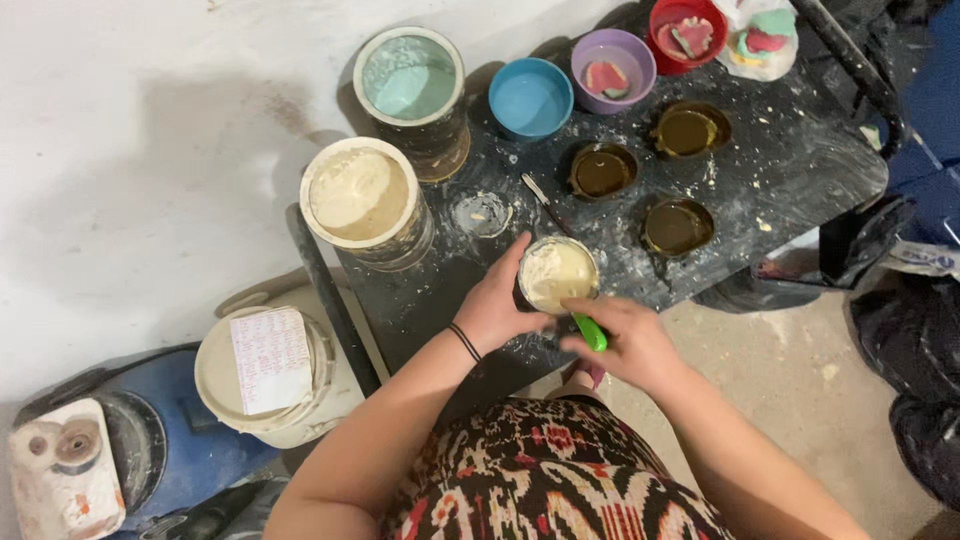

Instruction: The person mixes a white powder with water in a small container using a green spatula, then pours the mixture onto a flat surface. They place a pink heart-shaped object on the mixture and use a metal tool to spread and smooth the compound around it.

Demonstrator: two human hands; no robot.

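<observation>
Cream-coloured paste fills a small cup (558, 274) at the near edge of a dark, spattered table (800, 170), just in front of three amber-filled moulds (604, 170). The left hand (497, 308) wraps the cup's wall, fingers curled around it; likely light, slippery when smeared. The right hand (625, 340) pinches a green-handled tool (590, 331) beside the cup.

Soft, even light fills my view, bright on the pale wall (150, 130) and dimmer at the right edge. A broad faint shadow lies across that wall. The dark table (790, 170) shows dull sheen. My hands look slightly blurred; corners darken.
</observation>
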